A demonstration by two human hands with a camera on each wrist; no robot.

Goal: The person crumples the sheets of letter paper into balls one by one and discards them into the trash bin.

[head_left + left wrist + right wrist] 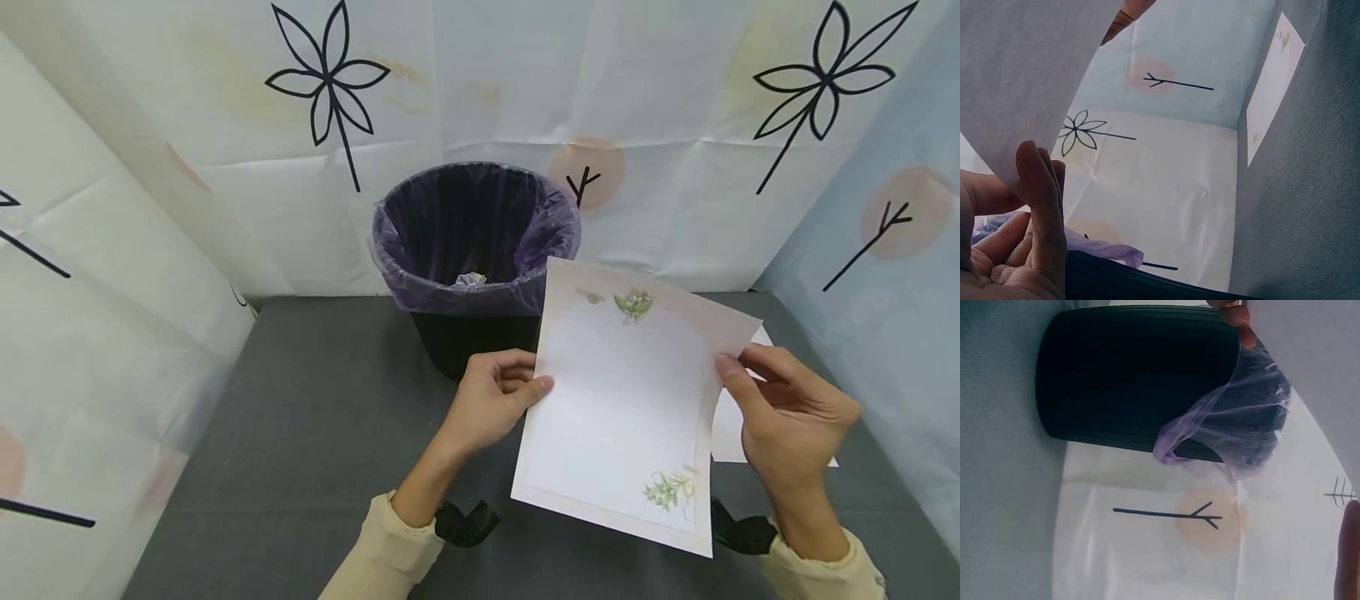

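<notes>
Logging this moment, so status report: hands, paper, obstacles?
Left hand, right hand: pinching opposite edges of the paper. Paper held up, uncrumpled. Bin beyond it; nothing visibly in the way.

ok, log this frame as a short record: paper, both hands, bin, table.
held sheet: pale, leafy prints at top and lower right
left hand: pinches its left edge
right hand: pinches its right edge, near the upper corner
second sheet: lying on the table
bin: black, upright
liner: purple, folded over the rim
inside bin: something small and pale, unclear what
table: dark grey
</notes>
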